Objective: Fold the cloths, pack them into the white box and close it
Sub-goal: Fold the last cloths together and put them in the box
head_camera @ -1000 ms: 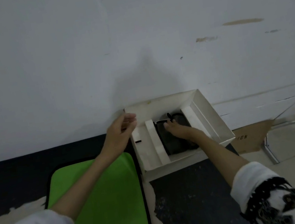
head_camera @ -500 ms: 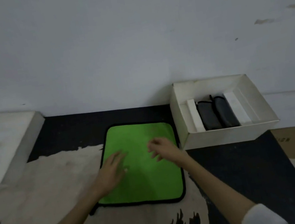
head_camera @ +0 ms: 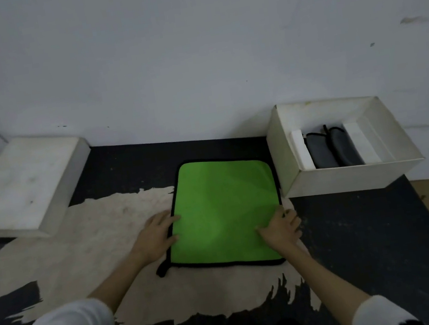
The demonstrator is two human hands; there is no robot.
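Both hands lie flat with fingers spread, gripping nothing: the left hand (head_camera: 155, 238) presses the left edge of the square green cloth (head_camera: 224, 211), the right hand (head_camera: 281, 227) its lower right edge. Beyond the right hand stands the open white box (head_camera: 352, 177), cardboard, holding two dark folded cloths (head_camera: 331, 148) between white dividers

single head-worn view, looking forward and steeply down from above the bench (head_camera: 362, 237), facing the pale wall (head_camera: 189, 53) behind it. close enough that both forearms run in from the bottom edge, with the green cloth (head_camera: 224, 211) near centre and the white box (head_camera: 352, 176) at right.
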